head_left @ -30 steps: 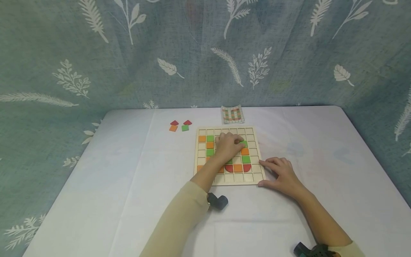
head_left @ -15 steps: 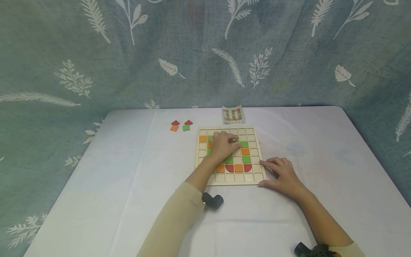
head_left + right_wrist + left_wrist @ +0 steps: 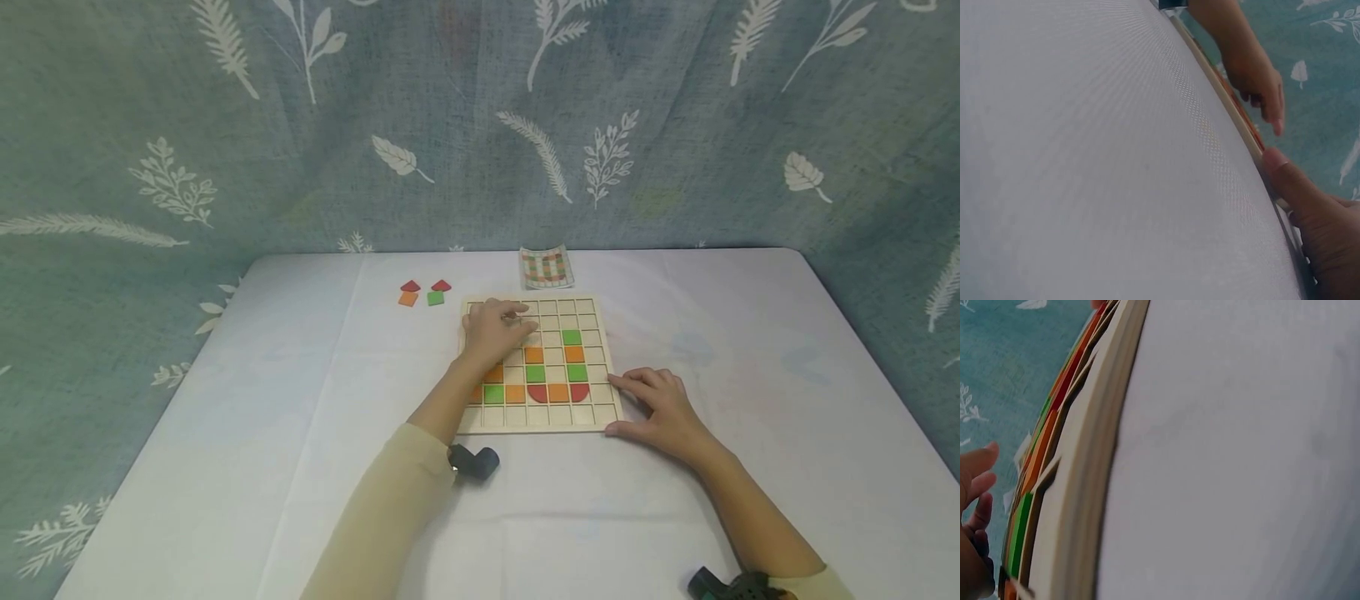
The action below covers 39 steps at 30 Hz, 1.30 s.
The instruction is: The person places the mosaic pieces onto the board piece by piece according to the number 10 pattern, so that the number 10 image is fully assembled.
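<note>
A wooden grid board (image 3: 555,423) lies on the table, with orange, green and red flat tiles set in some squares. Over its upper left part hovers my left hand (image 3: 491,332), fingers loosely bent, thumb apart from them, no tile showing between. The hand covers several squares. In the left wrist view the left hand (image 3: 974,506) is above the tiled surface. My right hand (image 3: 660,412) rests at the board's lower right, thumb by the corner and a fingertip against the right edge. The right wrist view shows the right thumb (image 3: 1288,175) at the board's edge (image 3: 1235,115).
Two red tiles (image 3: 441,285), an orange tile (image 3: 408,298) and a green tile (image 3: 436,297) lie left of the board's far end. Behind the board is a small pattern card (image 3: 547,268). A leaf-print cloth (image 3: 450,125) hangs behind the white-covered table (image 3: 375,350).
My left hand has moved left across the board, uncovering orange and green tiles in the middle columns and covering the upper left ones. The right hand has stayed at the board's edge.
</note>
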Available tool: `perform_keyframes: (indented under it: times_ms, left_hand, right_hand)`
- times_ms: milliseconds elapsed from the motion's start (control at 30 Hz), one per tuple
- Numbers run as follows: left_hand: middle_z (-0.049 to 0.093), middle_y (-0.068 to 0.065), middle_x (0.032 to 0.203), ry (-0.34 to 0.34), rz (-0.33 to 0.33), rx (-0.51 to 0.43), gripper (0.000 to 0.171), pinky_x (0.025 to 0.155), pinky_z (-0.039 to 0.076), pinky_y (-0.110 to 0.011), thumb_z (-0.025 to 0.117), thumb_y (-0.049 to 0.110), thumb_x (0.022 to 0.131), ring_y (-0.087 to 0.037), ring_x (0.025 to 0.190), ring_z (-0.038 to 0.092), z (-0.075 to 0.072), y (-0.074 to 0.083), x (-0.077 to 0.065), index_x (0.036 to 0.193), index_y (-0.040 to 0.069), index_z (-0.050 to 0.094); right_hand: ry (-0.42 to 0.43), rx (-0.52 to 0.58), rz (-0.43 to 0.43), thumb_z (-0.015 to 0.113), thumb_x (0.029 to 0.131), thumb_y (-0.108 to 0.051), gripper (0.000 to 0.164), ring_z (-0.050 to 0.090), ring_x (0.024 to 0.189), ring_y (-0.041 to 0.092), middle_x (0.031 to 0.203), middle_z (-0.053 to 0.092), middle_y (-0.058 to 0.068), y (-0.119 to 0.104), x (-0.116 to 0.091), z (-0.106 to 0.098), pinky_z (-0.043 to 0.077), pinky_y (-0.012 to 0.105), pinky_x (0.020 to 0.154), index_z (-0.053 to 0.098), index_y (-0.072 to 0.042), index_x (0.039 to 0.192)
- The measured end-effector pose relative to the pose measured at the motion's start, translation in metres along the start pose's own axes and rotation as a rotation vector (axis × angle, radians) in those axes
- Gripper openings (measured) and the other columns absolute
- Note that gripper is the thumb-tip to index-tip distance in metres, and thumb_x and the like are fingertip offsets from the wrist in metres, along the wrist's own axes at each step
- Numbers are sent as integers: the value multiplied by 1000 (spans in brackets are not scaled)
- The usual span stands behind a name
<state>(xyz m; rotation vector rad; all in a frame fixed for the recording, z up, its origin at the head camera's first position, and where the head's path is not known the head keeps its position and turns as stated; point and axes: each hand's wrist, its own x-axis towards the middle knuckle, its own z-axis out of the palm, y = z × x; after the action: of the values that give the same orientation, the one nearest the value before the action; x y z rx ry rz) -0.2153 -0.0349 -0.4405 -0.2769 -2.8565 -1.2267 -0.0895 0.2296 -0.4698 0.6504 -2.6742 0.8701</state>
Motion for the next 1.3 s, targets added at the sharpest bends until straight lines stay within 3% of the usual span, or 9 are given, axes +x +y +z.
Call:
perform_keyframes:
  times_ms: [267, 467, 967, 1300]
  left_hand:
    - [59, -3, 101, 52, -12, -8, 37, 94, 22, -48, 71, 37, 82, -25, 100, 42, -19, -17, 6, 115, 19, 68]
    - [60, -5, 105, 70, -48, -7, 40, 96, 22, -50, 70, 38, 81, -27, 105, 44, -31, -29, 11, 116, 19, 67]
    - [58, -11, 113, 254, -171, 42, 42, 98, 22, -52, 71, 37, 80, -35, 117, 38, -59, -69, 17, 117, 17, 67]
    - [47, -20, 126, 232, -295, 129, 53, 100, 22, -52, 68, 37, 84, -37, 119, 34, -66, -87, 22, 130, 14, 56]
  right_hand:
    - [14, 2, -19, 86, 60, -36, 70, 46, 94, 23, 105, 60, 8, 1, 1, 0, 30, 41, 81, 64, -8, 121]
    - [28, 8, -37, 85, 60, -38, 70, 46, 93, 24, 105, 60, 8, 2, 1, -1, 30, 42, 81, 64, -8, 120]
    - [18, 9, -14, 86, 59, -36, 71, 46, 94, 23, 106, 60, 8, 3, -1, 0, 29, 41, 81, 64, -8, 121]
    - [10, 5, -10, 85, 60, -37, 70, 46, 97, 25, 107, 60, 9, 1, -1, 1, 29, 42, 82, 64, -8, 120]
